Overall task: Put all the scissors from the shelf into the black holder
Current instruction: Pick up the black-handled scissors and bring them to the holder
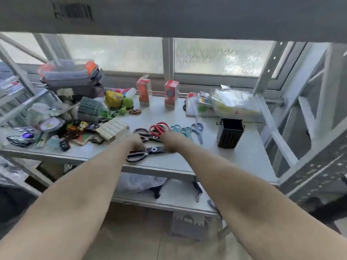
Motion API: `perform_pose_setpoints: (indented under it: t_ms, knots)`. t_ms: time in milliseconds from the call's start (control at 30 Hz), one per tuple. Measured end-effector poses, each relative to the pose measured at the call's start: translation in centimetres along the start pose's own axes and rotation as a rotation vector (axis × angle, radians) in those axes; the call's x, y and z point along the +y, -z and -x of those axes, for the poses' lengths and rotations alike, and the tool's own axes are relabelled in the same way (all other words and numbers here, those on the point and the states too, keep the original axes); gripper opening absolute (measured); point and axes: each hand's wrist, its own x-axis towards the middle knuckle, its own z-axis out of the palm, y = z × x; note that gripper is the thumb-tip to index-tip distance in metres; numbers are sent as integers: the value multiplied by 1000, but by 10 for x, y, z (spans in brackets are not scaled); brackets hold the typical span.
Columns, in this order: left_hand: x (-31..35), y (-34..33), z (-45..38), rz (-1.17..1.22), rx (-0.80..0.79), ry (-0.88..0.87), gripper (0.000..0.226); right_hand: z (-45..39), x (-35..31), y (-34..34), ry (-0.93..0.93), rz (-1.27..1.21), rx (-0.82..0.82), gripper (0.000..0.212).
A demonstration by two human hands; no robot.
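Scissors lie in a loose cluster near the middle of the grey metal shelf (187, 162). Counted, as far as the blur allows: one large pair with black handles (139, 155) nearest the front edge, one or two more black-handled pairs (142, 131) behind it, one red-handled pair (159, 128), two teal-handled pairs (181, 129) side by side, and one pale blue-handled pair (198, 129) farthest right. Where the dark ones overlap, the exact number cannot be told.

One black square holder (230, 133) stands upright to the right of the scissors, well apart from the hands; no scissors show above its rim.

Two bare forearms reach forward from the bottom corners and converge over the front pair. The left hand (134, 143) is curled down onto the handle end of the large black scissors, fingers touching them. The right hand (171, 142) sits knuckles-up over the blade end, fingers tucked under; whether either hand has actually closed a grip cannot be told from this angle.

Two red cartons (144, 91) stand at the back near the frosted window (223, 57).
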Motion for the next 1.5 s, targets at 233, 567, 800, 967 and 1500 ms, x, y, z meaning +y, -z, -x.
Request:
perform_pose_setpoints:
  t_ms: [233,567,800,967,1500]
  knots:
    - [-23,-27,-22,152,-121,112,89,-24,-2,-22,222,23,20,29]
    - [-45,-36,-43,112,-62,39,95,-35,-22,-41,175,70,74,33]
    - [-57,-25,-50,255,7,-79,45,-31,-17,-32,250,70,63,47]
    - [-51,5,-36,666,-155,-188,23,-21,-9,-22,308,8,115,33]
    - [114,74,-7,1171,-202,-612,68,54,131,65,-88,-384,941,18]
